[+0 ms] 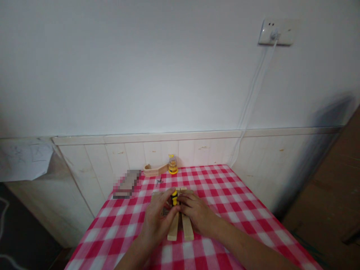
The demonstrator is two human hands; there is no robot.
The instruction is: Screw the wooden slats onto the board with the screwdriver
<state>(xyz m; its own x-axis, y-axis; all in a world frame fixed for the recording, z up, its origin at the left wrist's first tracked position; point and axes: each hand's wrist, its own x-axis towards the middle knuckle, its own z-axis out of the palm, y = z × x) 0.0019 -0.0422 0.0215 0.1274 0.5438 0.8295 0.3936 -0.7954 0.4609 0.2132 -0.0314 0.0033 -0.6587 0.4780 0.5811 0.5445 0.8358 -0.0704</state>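
Observation:
My left hand [158,213] is closed around a short screwdriver [174,198] with a yellow and black handle, held between thumb and fingers. Its tip is hidden. My right hand [197,212] is closed on a pale wooden piece [188,228], fingers bent over its top and close to the screwdriver. Beside that lies a second wooden bar [172,229], partly under my left hand. The two bars spread slightly apart at their near ends. Behind the hands more pale wood shows; how the parts join is covered by my fingers.
A red and white checked cloth [225,225] covers the table. Toward the wall stand a clear-topped yellow container [173,165] and a curved wooden piece [153,171]. Small dark metal bits [159,181] lie nearer. A pixelated flat object [128,183] sits at the left edge.

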